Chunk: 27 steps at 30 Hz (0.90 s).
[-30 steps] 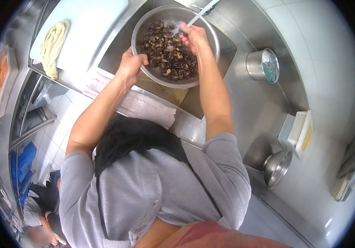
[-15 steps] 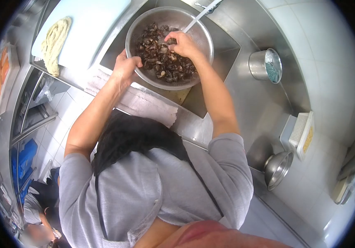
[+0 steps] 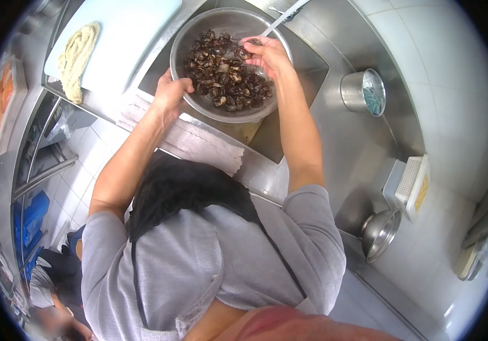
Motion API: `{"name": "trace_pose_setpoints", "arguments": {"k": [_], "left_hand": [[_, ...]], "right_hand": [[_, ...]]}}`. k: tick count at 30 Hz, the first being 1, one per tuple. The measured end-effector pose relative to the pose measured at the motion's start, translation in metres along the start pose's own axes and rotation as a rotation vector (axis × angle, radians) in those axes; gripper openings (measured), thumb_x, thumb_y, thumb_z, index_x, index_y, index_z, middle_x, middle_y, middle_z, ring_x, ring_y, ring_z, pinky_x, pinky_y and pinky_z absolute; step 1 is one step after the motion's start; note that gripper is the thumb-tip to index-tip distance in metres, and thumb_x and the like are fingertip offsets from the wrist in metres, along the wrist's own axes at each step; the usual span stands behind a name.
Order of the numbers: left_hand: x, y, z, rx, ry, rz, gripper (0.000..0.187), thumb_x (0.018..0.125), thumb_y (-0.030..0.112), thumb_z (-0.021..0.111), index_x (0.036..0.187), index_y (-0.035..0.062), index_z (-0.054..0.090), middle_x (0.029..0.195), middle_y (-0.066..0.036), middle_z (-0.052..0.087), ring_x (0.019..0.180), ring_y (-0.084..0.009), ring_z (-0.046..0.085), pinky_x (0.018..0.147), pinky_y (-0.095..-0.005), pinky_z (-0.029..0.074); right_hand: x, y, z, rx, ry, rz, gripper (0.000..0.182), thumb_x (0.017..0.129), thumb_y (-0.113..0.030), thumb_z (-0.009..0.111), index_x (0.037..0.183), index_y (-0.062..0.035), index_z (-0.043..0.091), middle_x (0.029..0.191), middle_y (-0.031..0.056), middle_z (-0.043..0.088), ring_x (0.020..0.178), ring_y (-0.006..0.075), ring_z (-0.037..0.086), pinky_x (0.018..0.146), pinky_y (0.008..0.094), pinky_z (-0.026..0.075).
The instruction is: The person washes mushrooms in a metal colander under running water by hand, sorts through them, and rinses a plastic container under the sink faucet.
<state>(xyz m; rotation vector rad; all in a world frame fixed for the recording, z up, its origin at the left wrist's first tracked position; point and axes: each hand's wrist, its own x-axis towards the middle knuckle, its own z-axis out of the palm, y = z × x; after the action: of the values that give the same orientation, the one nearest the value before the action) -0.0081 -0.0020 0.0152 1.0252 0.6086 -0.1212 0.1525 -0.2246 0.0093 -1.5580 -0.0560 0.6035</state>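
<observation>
A large steel bowl [image 3: 177,45] sits over the sink, holding many small, wet, dark brown food pieces [image 3: 229,74], whose kind I cannot make out. My left hand [image 3: 171,91] grips the rim at the bowl's near left side, its thumb over the edge. Inside the bowl, at the right, my right hand [image 3: 269,55] has its fingers curled together above the pieces. What lies between those fingertips is too small to tell. A faucet spout [image 3: 283,18] reaches over the bowl's far right edge.
A light cutting board [image 3: 124,34] with a yellowish cloth [image 3: 78,59] is at the left. A folded towel [image 3: 204,149] covers the sink's front edge. At the right are a steel pot [image 3: 356,92], a white basket [image 3: 411,184] and a steel bowl [image 3: 381,234]. Another person [image 3: 59,278] is at lower left.
My right hand has moved up and right from the middle of the pieces toward the bowl's right side. My left hand keeps its hold on the rim.
</observation>
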Motion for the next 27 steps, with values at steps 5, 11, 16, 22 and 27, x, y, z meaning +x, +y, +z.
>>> {"name": "trace_pose_setpoints", "arguments": {"k": [5, 11, 16, 22, 27], "left_hand": [[0.014, -0.009, -0.008, 0.06, -0.052, 0.045, 0.05, 0.065, -0.012, 0.053, 0.113, 0.0007, 0.053, 0.078, -0.004, 0.056, 0.066, -0.0151, 0.055, 0.053, -0.0303, 0.05], [0.013, 0.007, 0.011, -0.005, -0.002, -0.022, 0.033, 0.069, -0.009, 0.053, 0.1, 0.0006, 0.053, 0.077, -0.005, 0.054, 0.063, -0.0166, 0.055, 0.053, -0.0338, 0.051], [0.014, 0.003, 0.005, -0.024, 0.036, -0.067, 0.028, 0.069, -0.01, 0.052, 0.095, 0.0024, 0.049, 0.076, -0.005, 0.053, 0.06, -0.0152, 0.051, 0.049, -0.0322, 0.047], [0.01, -0.003, 0.03, 0.054, -0.035, -0.013, 0.03, 0.07, -0.007, 0.055, 0.098, 0.001, 0.051, 0.073, -0.004, 0.053, 0.059, -0.0143, 0.052, 0.048, -0.0311, 0.046], [0.022, 0.013, 0.016, -0.019, 0.005, -0.017, 0.034, 0.068, -0.008, 0.054, 0.102, -0.0013, 0.052, 0.083, -0.007, 0.054, 0.066, -0.0181, 0.055, 0.052, -0.0331, 0.049]], "right_hand": [[0.014, 0.011, 0.003, -0.802, 0.13, -0.354, 0.043, 0.081, -0.038, 0.075, 0.108, -0.0053, 0.069, 0.101, 0.0187, 0.068, 0.087, 0.0328, 0.067, 0.084, 0.0407, 0.055], [-0.033, 0.012, 0.077, -1.269, -0.185, -0.35, 0.072, 0.075, -0.057, 0.07, 0.135, -0.0227, 0.052, 0.139, 0.02, 0.045, 0.134, 0.045, 0.03, 0.106, 0.0627, 0.028], [-0.05, -0.003, 0.054, -1.474, -0.08, -0.164, 0.06, 0.078, -0.037, 0.075, 0.133, -0.0321, 0.05, 0.146, 0.0157, 0.035, 0.132, 0.0485, 0.031, 0.101, 0.0691, 0.032], [-0.017, -0.007, 0.066, -1.154, 0.147, -0.127, 0.055, 0.084, -0.029, 0.068, 0.134, -0.0207, 0.049, 0.134, 0.0281, 0.042, 0.119, 0.0464, 0.047, 0.101, 0.0506, 0.042], [-0.067, -0.019, 0.063, -1.683, -0.244, -0.234, 0.058, 0.082, -0.048, 0.067, 0.135, -0.0365, 0.05, 0.155, 0.008, 0.026, 0.137, 0.0464, 0.027, 0.1, 0.0669, 0.032]]}}
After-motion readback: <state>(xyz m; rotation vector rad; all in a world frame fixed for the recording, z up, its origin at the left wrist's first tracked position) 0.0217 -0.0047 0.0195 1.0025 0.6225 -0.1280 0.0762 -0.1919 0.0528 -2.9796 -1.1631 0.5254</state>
